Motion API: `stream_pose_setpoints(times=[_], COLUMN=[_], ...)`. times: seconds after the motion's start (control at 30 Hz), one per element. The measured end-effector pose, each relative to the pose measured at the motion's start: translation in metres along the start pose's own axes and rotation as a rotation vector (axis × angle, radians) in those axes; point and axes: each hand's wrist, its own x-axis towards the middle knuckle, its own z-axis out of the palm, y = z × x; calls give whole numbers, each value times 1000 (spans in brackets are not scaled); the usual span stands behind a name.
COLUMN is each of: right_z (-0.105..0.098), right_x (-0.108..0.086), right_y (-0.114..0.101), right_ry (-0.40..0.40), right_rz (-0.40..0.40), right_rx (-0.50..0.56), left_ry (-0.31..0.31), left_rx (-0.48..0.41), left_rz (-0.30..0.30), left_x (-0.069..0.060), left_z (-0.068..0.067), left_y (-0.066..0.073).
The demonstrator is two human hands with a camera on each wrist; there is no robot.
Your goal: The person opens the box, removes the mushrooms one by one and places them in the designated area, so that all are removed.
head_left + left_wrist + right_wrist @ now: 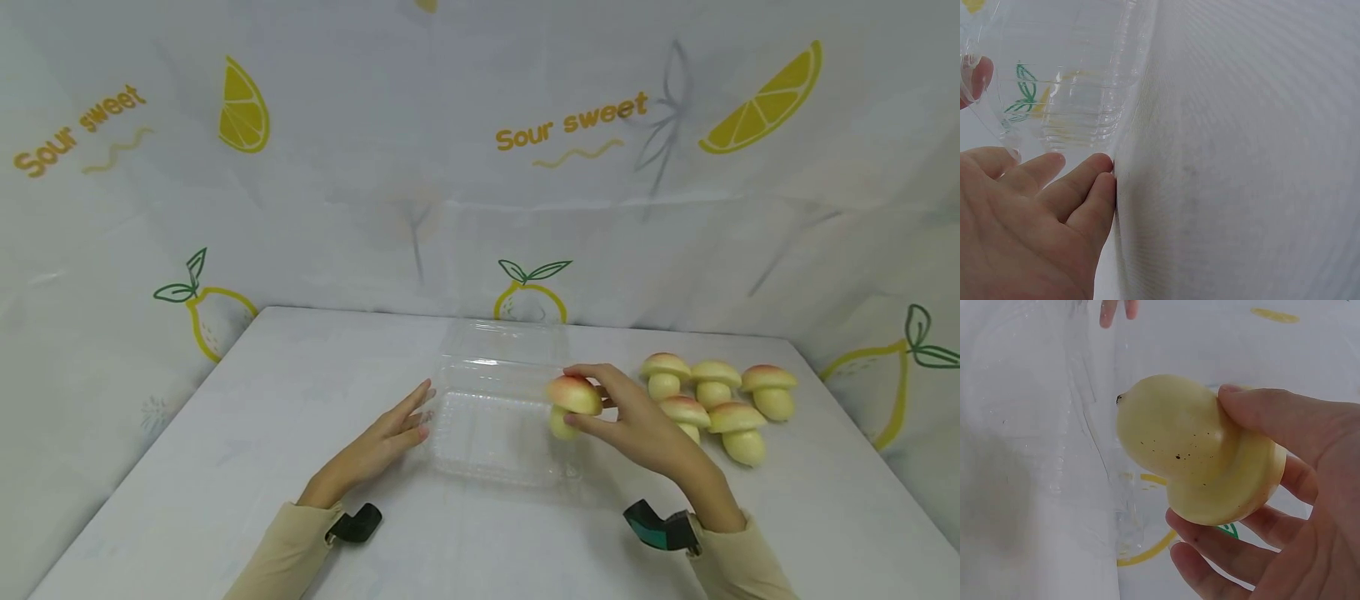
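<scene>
A yellow toy mushroom with a reddish cap is gripped between the thumb and fingers of my right hand, over the right side of a clear plastic box. The right wrist view shows the underside and stem of that toy mushroom, dotted with dark specks. The box's hinged lid lies folded back, away from me. My left hand is at the box's left side, fingers extended and thumb apart. In the left wrist view the fingertips of the left hand are by the clear wall; whether they touch it I cannot tell.
Several more toy mushrooms lie grouped on the white table to the right of my right hand. Behind the table hangs a white cloth printed with lemons and lettering.
</scene>
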Motion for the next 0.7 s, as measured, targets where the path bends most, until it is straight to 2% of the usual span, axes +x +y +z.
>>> stream_pose_setpoints(times=[0.37,0.47,0.7], right_z=[-10,-13,-28], right_x=[-14,-17,-22], right_y=[4,6,8], right_ry=[-1,-4,-4], right_rz=[77,76,111], right_rx=[-29,-37,-18], left_ry=[-4,-1,9], left_rx=[-5,-5,-20], left_rz=[0,-3,-14], left_x=[-1,-1,0], left_z=[0,-1,-1], left_y=[0,0,2])
